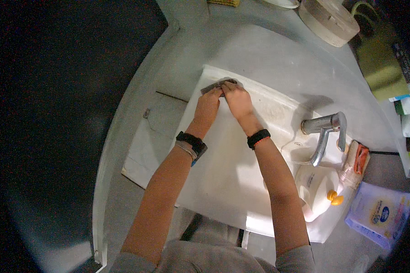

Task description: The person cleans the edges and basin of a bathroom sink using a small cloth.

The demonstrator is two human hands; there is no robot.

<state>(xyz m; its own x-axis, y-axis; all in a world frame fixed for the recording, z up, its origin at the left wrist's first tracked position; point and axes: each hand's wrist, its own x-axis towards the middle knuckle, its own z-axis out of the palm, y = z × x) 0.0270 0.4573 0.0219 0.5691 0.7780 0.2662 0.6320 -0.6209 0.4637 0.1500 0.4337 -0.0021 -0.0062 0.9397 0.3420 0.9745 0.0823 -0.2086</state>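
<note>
Both my hands are together at the far left corner of a white sink (223, 182). A dark grey, flat, cloth-like pad (211, 86) lies against the rim there, and its exact kind is hard to make out. My left hand (208, 107) has its fingers closed on the pad's near edge. Beside it, almost touching, my right hand (238, 101) presses bent fingers onto the pad's right end. Dark bands circle both wrists. The fingers partly cover the pad.
A chrome faucet (323, 129) stands on the sink's right side. Near it are a white bottle with a yellow top (316, 189), a small orange-and-clear pack (357, 161) and a purple package (380, 211). A round lidded container (330, 20) sits on the ledge at upper right.
</note>
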